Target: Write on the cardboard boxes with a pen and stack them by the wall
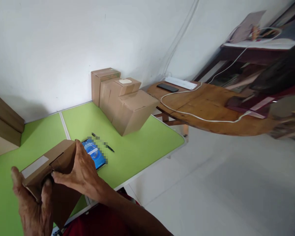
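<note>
A small cardboard box (49, 164) is held over the near edge of the green surface (137, 144), low in the left of the view. The left hand (33, 203) is closed on the box from below, thumb up along its left end; its wrist is cut off by the bottom edge of the picture. The right hand (82, 172) is laid over the box's right end, its grip closed on the box with the fingertips pressed at the front flap; the underside of the box is hidden by both hands. Just beyond the right hand a phone (94, 154) lies flat, partly covered by the hand and partly blurred, and a pen (105, 145) lies just beside it. A stack of boxes (124, 101) stands at the far corner against the wall, well apart from the hands. Another box (3, 124) is cut off at the left edge. Bare green surface lies between the phone and the right edge. A wooden table (211, 105) with a cable (186, 113) stands farther right.
</note>
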`<state>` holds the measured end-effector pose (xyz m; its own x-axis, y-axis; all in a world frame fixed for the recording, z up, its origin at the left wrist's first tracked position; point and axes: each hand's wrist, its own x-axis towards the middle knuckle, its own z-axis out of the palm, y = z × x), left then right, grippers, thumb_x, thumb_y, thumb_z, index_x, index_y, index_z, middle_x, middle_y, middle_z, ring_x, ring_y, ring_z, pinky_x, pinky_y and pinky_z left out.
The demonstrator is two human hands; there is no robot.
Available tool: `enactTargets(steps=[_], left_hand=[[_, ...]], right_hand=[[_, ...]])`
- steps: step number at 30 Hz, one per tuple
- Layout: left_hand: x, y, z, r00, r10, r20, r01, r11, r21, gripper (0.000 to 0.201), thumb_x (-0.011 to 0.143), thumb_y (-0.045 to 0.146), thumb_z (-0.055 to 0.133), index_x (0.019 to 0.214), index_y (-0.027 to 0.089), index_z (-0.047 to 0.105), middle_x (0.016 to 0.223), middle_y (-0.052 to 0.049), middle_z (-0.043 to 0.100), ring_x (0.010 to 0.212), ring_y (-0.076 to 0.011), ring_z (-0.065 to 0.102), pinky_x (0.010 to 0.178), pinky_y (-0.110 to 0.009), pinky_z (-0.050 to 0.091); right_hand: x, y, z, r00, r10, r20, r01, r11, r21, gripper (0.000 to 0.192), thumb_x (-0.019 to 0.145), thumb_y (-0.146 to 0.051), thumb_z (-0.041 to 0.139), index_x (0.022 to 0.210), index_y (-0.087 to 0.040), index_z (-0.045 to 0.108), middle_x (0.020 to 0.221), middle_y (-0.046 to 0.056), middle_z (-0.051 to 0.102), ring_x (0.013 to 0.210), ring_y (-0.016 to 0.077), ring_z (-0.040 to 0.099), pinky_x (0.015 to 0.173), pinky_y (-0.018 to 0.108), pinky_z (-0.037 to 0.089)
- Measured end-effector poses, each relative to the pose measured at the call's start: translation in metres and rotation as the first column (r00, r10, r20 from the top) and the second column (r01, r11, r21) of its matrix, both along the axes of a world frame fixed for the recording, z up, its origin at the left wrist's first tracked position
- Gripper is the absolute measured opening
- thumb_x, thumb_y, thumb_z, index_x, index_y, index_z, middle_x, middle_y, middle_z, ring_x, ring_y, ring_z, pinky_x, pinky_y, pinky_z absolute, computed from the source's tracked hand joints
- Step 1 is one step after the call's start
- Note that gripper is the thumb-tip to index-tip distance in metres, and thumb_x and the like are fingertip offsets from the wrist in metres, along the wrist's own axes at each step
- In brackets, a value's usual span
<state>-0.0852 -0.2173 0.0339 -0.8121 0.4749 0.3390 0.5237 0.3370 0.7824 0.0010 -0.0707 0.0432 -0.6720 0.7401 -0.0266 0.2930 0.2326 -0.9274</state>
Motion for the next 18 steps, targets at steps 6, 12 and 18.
enactTargets(steps=[6, 12, 18], left_hand=[[-0.017, 0.002, -0.013, 0.998, -0.069, 0.005, 0.07, 0.997, -0.045, 0.128, 0.085, 0.071, 0.083, 0.186, 0.027, 0.016, 0.188, -0.02, 0.026, 0.17, -0.0506, 0.035, 0.139, -0.068, 0.028], [-0.029, -0.004, -0.016, 0.995, -0.042, 0.093, 0.05, 0.995, -0.088, 0.134, 0.085, 0.07, 0.084, 0.186, 0.021, 0.011, 0.19, -0.022, 0.024, 0.172, -0.0523, 0.032, 0.14, -0.071, 0.026], [-0.036, -0.007, -0.026, 0.971, -0.089, 0.224, 0.092, 0.996, -0.005, 0.14, 0.082, 0.065, 0.09, 0.187, 0.028, 0.006, 0.185, -0.023, 0.037, 0.161, -0.0487, 0.052, 0.125, -0.067, 0.052]], right_hand=[[0.014, 0.017, -0.017, 0.999, 0.02, -0.046, -0.02, 1.0, 0.01, 0.119, 0.085, -0.078, 0.087, 0.176, -0.019, 0.04, 0.179, 0.022, 0.049, 0.17, 0.0429, 0.042, 0.137, 0.059, 0.039], [0.06, 0.082, -0.045, 0.931, -0.26, 0.258, 0.184, 0.941, 0.284, 0.049, 0.113, -0.046, 0.066, 0.154, -0.018, 0.064, 0.147, 0.02, 0.074, 0.137, 0.0333, 0.07, 0.117, 0.046, 0.054], [0.078, 0.118, -0.08, 0.838, -0.302, 0.454, 0.214, 0.948, 0.236, 0.007, 0.098, -0.014, 0.073, 0.101, -0.02, 0.075, 0.108, 0.016, 0.084, 0.11, 0.0321, 0.078, 0.092, 0.038, 0.054]])
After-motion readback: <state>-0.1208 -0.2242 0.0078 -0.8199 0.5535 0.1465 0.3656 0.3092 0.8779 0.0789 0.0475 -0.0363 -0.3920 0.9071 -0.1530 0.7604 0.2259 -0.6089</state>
